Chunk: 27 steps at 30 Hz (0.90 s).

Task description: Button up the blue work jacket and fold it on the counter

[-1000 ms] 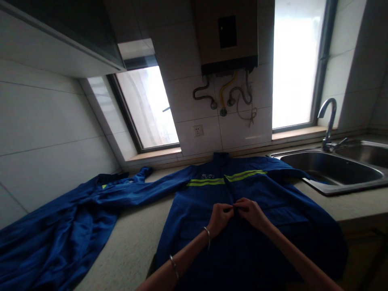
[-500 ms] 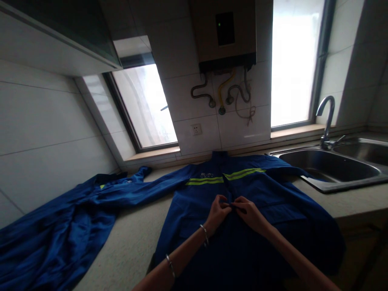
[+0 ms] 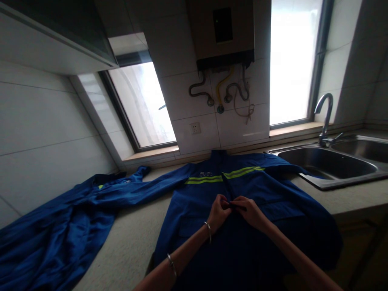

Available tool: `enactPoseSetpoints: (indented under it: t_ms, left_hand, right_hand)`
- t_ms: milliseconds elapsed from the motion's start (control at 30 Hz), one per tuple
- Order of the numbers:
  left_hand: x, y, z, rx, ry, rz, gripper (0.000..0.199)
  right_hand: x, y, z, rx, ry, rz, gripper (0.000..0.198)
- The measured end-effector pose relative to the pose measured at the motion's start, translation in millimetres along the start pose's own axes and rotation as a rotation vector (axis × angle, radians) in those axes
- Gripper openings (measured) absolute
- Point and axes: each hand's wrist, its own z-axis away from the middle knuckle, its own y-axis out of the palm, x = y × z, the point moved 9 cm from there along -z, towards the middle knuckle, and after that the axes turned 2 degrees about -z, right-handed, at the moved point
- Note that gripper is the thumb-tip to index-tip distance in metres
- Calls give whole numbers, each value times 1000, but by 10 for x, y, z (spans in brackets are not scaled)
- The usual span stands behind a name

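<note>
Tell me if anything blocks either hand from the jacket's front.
Nothing visible does: the left hand and right hand both pinch the jacket, close together at its front opening.

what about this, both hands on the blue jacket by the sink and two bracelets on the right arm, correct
Wrong arm: the head view shows both bracelets on the left arm. The left hand and right hand are on the blue jacket by the sink.

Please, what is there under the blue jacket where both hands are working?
The pale countertop shows beside the blue jacket and seems to continue under it; one sleeve reaches the sink. Anything else beneath is covered by cloth.
</note>
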Motion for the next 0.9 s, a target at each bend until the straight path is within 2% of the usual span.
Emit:
enactPoseSetpoints:
  t_ms: [100,267,400,633,767,900]
  left_hand:
    - [-7,-34,-7,-24,-14,-12,34]
    - [-47,-14,-3,6,-12,44,35]
    - [-50,-9,8,7,-2,74,39]
    - [-21,-25,-4,-5,-37,114,39]
    - [38,26,-51,27,-89,130,38]
    - [80,94,-121,62,-103,70,28]
  right_hand:
    - [-100,-4,0,-9,31,-34,37]
    - [-325,-25,10,-75,126,-97,38]
    - [-406,-47,10,-123,150,-121,36]
    - [-344,-65,17,-122,163,-125,32]
    - [-306,-62,2,-112,148,-125,38]
    - [-82,-105,72,-162,110,29,35]
